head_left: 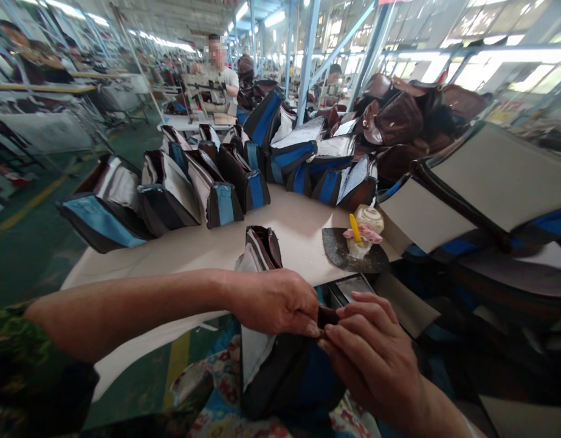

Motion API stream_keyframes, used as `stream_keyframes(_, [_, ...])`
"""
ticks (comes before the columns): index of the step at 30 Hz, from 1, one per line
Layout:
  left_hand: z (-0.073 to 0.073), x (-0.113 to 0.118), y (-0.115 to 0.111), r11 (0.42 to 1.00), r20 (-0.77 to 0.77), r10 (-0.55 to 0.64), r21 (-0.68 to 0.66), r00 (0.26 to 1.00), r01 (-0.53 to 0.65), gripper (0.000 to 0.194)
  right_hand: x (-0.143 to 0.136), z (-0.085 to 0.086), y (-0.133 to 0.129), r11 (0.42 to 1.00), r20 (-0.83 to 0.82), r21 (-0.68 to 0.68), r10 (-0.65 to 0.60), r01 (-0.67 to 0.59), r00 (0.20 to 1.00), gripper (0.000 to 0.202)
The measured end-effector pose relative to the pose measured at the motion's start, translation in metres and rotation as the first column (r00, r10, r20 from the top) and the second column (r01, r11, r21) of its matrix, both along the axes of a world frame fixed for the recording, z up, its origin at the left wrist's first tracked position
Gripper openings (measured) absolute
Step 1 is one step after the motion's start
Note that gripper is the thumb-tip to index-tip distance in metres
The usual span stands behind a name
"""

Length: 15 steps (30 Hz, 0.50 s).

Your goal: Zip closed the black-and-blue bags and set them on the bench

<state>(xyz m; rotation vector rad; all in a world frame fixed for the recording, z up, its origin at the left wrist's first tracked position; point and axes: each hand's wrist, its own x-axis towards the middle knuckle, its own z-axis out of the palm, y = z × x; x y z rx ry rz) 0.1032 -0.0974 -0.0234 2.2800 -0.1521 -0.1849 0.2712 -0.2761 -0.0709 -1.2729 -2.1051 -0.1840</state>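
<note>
A dark bag piece (284,371) with a blue stripe and white lining rests over a flowered cloth at the bottom centre. On its upper edge, my left hand (280,304) is closed, thumb and fingers pinching the dark edge. Close beside it on the right, my right hand (375,353) has its fingertips pressed on the same edge, near a small strip of brown material. The gap between the two hands is narrow. Just beyond my left hand, another bag piece (257,252) stands upright on the pale table (298,210).
Several unfinished bags (225,204) line the table's far side. A white pot (358,246) with a yellow-handled tool sits on a dark mat (332,249). Large bag pieces (499,176) are stacked at the right. Behind the table, a person (228,76) is at a sewing machine (209,97).
</note>
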Motion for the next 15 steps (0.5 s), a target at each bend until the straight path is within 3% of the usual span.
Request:
stream_keyframes(2, [0.002,-0.005,-0.005,0.994,0.104,-0.004,0.105,0.995,-0.007,0.022,0.004,0.008,0.003,0.987,-0.174,-0.159,0.002,-0.03,0.985,0.006])
stream_keyframes(4, [0.005,-0.009,-0.01,0.983,0.192,0.001,0.179,0.981,-0.037,0.017,0.009,0.02,0.006,0.941,-0.267,-0.33,-0.022,-0.07,0.964,0.023])
stream_keyframes(8, [0.014,-0.011,-0.017,0.973,0.301,-0.017,0.225,0.953,-0.054,0.016,0.014,0.046,0.016,0.853,-0.261,-0.509,-0.023,-0.117,0.965,0.026])
stream_keyframes(11, [0.019,-0.008,-0.019,0.97,0.34,-0.033,0.239,0.94,-0.052,0.019,0.006,0.056,0.023,0.865,-0.232,-0.49,-0.013,-0.105,0.973,0.017])
stream_keyframes(15, [0.028,-0.004,-0.01,0.985,0.362,0.003,0.161,0.932,-0.065,0.019,-0.01,0.067,0.035,0.946,-0.09,-0.323,-0.018,-0.012,0.996,0.018])
